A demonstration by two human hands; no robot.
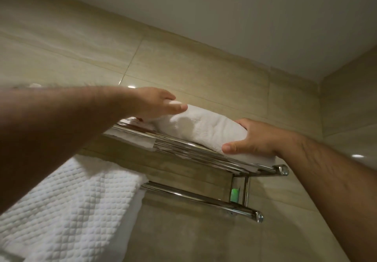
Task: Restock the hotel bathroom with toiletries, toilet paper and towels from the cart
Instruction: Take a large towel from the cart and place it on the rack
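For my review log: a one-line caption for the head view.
The left hand and right hand hold a folded towel on the chrome rack; a waffle towel hangs from its lower bar.

Folded towel (pixel 195 127) plain white; hung towel (pixel 71 200) white, waffle-dimpled; rack (pixel 204 153) shiny chrome; tiles (pixel 204 74) beige, faintly streaked; ceiling (pixel 244 7) off-white

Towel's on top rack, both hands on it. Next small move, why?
Probably slide the folded white terry towel back toward the wall: it seems to sit near the front of the chrome rack, left hand and right hand gripping its ends.
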